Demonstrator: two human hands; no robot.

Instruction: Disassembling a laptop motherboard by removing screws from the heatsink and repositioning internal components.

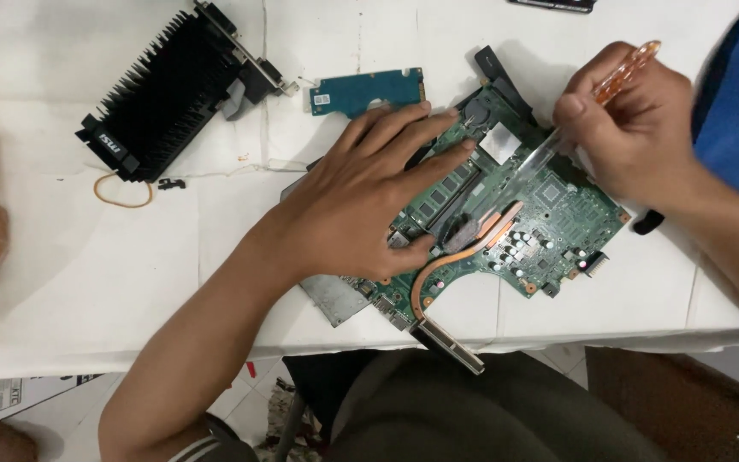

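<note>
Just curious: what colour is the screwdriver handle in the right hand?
Clear orange, seen in the head view: screwdriver handle in the right hand.

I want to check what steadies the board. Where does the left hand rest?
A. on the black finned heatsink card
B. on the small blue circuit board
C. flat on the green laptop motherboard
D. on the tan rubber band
C: the left hand lies palm down on the green laptop motherboard, apart from the other things.

One head-worn camera looks steeply down from close above the white table (87, 282). Its near edge and the wearer's lap fill the bottom.
</note>
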